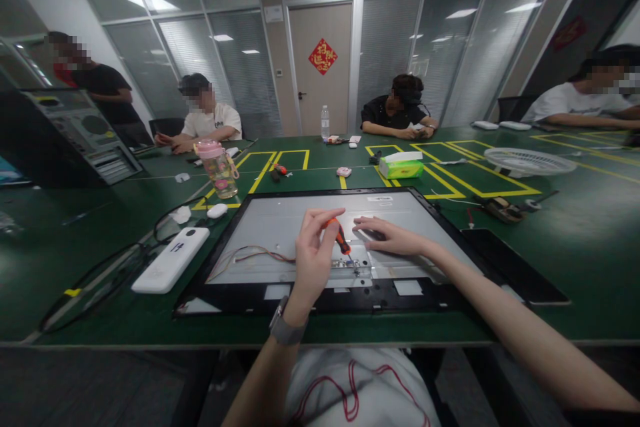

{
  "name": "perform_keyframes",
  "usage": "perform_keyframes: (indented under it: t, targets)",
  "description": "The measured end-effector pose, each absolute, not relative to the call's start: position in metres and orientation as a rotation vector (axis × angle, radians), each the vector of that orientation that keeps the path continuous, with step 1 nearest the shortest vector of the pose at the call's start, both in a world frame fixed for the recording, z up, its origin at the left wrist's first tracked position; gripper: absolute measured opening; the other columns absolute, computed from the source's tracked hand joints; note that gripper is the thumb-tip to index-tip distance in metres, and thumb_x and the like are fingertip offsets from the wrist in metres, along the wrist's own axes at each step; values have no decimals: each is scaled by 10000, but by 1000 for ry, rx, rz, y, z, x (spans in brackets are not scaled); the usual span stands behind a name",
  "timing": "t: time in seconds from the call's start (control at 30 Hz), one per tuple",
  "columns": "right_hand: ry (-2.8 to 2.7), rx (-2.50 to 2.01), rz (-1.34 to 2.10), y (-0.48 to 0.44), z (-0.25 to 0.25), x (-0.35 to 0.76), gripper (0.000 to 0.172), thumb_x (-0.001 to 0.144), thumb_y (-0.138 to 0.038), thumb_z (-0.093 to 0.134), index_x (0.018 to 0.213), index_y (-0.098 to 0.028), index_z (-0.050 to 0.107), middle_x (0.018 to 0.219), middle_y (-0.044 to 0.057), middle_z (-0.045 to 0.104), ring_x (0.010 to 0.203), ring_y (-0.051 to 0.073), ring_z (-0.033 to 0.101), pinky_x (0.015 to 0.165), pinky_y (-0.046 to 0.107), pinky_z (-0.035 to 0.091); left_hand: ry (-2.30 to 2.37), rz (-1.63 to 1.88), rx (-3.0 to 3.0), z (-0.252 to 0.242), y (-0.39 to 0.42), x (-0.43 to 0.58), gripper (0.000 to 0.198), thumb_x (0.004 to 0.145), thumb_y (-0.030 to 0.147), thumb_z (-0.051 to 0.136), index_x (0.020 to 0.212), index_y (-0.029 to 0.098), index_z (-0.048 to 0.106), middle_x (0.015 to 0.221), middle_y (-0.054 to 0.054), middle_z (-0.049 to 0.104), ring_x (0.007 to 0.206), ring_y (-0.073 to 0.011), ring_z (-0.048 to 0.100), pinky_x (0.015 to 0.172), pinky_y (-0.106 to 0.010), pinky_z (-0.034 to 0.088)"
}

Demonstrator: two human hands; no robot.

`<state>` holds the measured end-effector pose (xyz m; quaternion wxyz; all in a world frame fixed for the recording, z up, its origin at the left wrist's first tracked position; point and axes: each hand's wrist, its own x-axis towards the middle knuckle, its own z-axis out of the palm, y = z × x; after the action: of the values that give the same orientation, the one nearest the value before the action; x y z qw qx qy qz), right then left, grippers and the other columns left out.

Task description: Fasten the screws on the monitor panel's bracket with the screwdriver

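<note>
My left hand [316,250], a watch on its wrist, is closed around the orange and black handle of a screwdriver [341,237]. The tool leans, its tip down at a small metal bracket [356,265] with connectors on the panel. My right hand [393,238] rests on the panel to the right of the screwdriver, fingers spread and holding nothing. Under both hands lies a flat display panel [280,213], with a grey metal back and a black frame. Thin coloured wires [265,252] run across its left half.
Left of the panel lie a white power bank [171,260], black cables [95,280] and a pink-lidded bottle [217,170]. A dark phone-like slab [515,267] lies to the right. Farther back are a green tissue pack [401,167], a white fan grille [529,161] and several seated or standing people.
</note>
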<state>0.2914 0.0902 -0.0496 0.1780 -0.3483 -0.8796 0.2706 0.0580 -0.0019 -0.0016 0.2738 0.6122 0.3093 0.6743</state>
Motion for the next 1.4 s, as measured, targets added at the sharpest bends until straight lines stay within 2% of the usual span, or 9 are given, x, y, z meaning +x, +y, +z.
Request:
perform_keyframes:
  t: [0.13, 0.33, 0.5, 0.63, 0.73, 0.87, 1.07, 1.27, 1.4]
  targets:
    - [-2487, -994, 766, 89, -48, 291, 654, 881, -645, 568, 1379, -221, 568, 1548, 153, 414, 1439, 338, 340, 1184, 539, 222, 775, 1752, 1564, -2, -2, 58, 301, 990, 320, 476, 1133, 198, 711, 967, -70, 668, 931, -174, 639, 868, -296, 491]
    - [-2491, -989, 769, 89, -48, 291, 636, 890, -626, 566, 1380, -221, 562, 1551, 155, 409, 1442, 331, 337, 1185, 546, 218, 818, 1786, 1628, 1, -3, 59, 222, 916, 343, 612, 1026, 217, 758, 900, -36, 597, 779, -132, 605, 718, -240, 500]
    - [-2489, -988, 761, 90, -50, 292, 628, 885, -622, 576, 1377, -233, 563, 1551, 148, 410, 1440, 329, 342, 1184, 550, 214, 768, 1727, 1518, -4, -1, 59, 318, 986, 333, 476, 1146, 184, 706, 979, -74, 686, 945, -184, 650, 891, -305, 489]
    - [-2489, -988, 757, 90, -50, 291, 643, 886, -632, 569, 1377, -217, 564, 1546, 159, 414, 1434, 335, 350, 1186, 545, 213, 716, 1726, 1520, -6, 0, 58, 293, 978, 290, 481, 1122, 203, 721, 1146, -81, 647, 1032, -193, 634, 947, -314, 467]
    - [-2488, -990, 758, 90, -51, 291, 666, 882, -654, 562, 1382, -215, 562, 1548, 160, 412, 1436, 337, 346, 1183, 544, 221, 723, 1693, 1558, -3, -1, 58, 286, 975, 284, 492, 1137, 221, 719, 1073, -68, 650, 961, -174, 637, 885, -293, 488]
    - [-2487, -990, 765, 90, -51, 291, 683, 877, -671, 558, 1383, -212, 561, 1546, 161, 414, 1442, 336, 336, 1186, 536, 221, 775, 1762, 1647, 0, -2, 58, 199, 896, 297, 633, 1034, 223, 755, 924, -43, 610, 831, -151, 612, 757, -256, 502]
    - [-2481, -993, 773, 90, -50, 292, 633, 882, -637, 571, 1379, -245, 563, 1553, 137, 411, 1443, 328, 338, 1187, 547, 217, 739, 1716, 1545, -2, -3, 59, 299, 975, 315, 490, 1112, 201, 729, 1067, -86, 670, 978, -192, 647, 896, -316, 495]
    - [-2475, -992, 779, 90, -50, 292, 615, 878, -615, 586, 1374, -252, 569, 1546, 131, 424, 1440, 331, 342, 1184, 552, 217, 796, 1804, 1619, 0, -3, 59, 167, 869, 303, 660, 965, 219, 767, 923, -54, 627, 833, -162, 615, 736, -255, 506]
    - [-2471, -996, 777, 90, -51, 292, 608, 877, -604, 592, 1373, -253, 571, 1546, 129, 424, 1435, 334, 348, 1181, 555, 218, 746, 1713, 1512, -4, -1, 59, 299, 954, 316, 512, 1121, 204, 733, 1072, -84, 684, 967, -193, 653, 888, -311, 501]
